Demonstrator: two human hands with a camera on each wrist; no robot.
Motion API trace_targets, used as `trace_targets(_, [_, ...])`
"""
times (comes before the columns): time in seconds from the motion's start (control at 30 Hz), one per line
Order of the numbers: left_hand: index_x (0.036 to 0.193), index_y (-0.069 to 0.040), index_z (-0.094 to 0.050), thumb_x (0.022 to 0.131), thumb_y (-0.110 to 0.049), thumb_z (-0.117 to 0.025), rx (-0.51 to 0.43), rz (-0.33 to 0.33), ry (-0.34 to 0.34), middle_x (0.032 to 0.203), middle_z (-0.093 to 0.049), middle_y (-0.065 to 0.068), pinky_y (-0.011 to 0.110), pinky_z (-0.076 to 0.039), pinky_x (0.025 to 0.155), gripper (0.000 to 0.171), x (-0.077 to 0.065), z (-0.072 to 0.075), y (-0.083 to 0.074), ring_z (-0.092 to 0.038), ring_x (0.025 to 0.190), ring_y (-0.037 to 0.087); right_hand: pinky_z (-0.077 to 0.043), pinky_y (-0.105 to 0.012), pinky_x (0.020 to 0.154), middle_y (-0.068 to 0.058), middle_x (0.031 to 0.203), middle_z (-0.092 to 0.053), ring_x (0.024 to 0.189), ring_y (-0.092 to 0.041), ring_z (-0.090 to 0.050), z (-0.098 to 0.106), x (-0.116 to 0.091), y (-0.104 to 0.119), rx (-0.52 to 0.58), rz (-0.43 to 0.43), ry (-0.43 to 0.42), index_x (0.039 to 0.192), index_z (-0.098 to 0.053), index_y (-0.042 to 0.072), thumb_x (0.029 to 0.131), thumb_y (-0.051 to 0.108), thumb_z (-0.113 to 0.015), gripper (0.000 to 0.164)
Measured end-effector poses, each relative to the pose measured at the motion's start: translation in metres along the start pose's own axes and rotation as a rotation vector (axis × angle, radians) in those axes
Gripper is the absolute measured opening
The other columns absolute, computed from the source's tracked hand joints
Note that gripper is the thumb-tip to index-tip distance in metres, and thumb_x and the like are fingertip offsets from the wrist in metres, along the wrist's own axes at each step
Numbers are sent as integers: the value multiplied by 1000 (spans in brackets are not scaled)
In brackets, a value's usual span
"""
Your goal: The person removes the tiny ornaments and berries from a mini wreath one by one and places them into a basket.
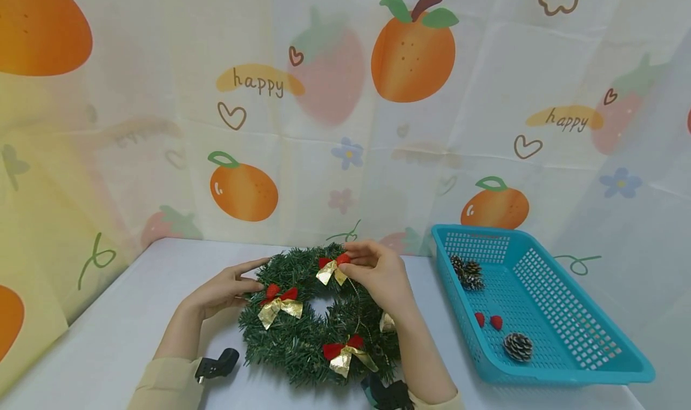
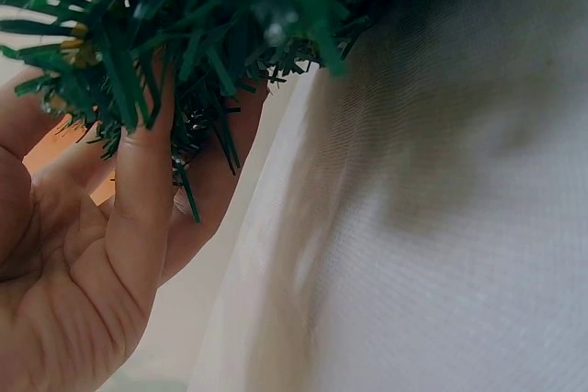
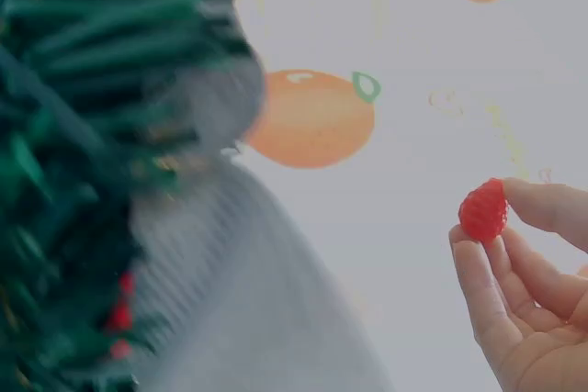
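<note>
A green artificial wreath [image 1: 302,350] lies on the white table, with red and gold bows around its ring. My left hand [image 1: 218,290] grips the wreath's left edge; in the left wrist view its fingers [image 2: 138,218] reach in among the needles. Between thumb and fingertips, my right hand [image 1: 380,275] pinches a red raspberry [image 3: 483,211] beside the top bow [image 1: 330,272]. Another red berry [image 1: 272,291] sits at the left bow [image 1: 281,307], and a third bow [image 1: 348,355] is at the lower right. A gold bow at the right edge is partly hidden by my right forearm.
A blue plastic basket [image 1: 545,371] stands to the right. Inside are several pine cones [image 1: 518,346] and two red raspberries [image 1: 496,322]. A fruit-printed curtain [image 1: 324,176] hangs behind the table [image 1: 135,290]. Black wrist mounts [image 1: 218,365] sit near both cuffs.
</note>
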State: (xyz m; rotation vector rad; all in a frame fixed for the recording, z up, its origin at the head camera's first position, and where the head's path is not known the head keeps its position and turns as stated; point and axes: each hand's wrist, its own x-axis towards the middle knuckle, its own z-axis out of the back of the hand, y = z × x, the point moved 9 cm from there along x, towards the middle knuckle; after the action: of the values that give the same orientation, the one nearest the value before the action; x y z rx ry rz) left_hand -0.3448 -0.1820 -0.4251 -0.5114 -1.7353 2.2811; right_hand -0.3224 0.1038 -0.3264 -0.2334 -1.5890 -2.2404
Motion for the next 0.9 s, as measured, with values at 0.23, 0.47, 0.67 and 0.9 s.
trace_targets(0.23, [159, -14, -21, 96, -22, -64, 1, 2, 0, 103, -56, 4, 25, -50, 64, 76, -1, 1, 0, -51, 67, 10, -55, -36, 87, -11, 116, -67, 104, -23, -65, 25, -12, 32, -6, -64, -60, 124, -67, 14, 88, 25, -75, 38])
trace_targets(0.47, [159, -15, -21, 97, -23, -64, 7, 0, 3, 105, -57, 4, 25, -50, 65, 76, -1, 1, 1, -52, 71, 9, -54, -38, 92, -14, 123, -63, 113, -28, -61, 41, -11, 25, 47, -133, -89, 128, -65, 13, 89, 18, -73, 39])
trace_targets(0.67, [159, -15, -21, 97, -24, -63, 12, -1, 5, 105, -57, 3, 26, -50, 66, 76, -1, 1, 0, -52, 75, 9, -52, -35, 97, -8, 126, -63, 115, -22, -61, 55, 8, -33, 117, 67, -62, 134, -60, 15, 92, 26, -71, 45])
trace_targets(0.9, [159, -18, -23, 96, -25, -65, 9, 11, -9, 108, -58, 5, 26, -52, 68, 76, 0, 1, 1, -55, 78, 9, -55, -33, 94, -14, 122, -64, 107, -16, -64, 75, -12, 14, 90, -95, -141, 130, -63, 9, 89, 17, -74, 43])
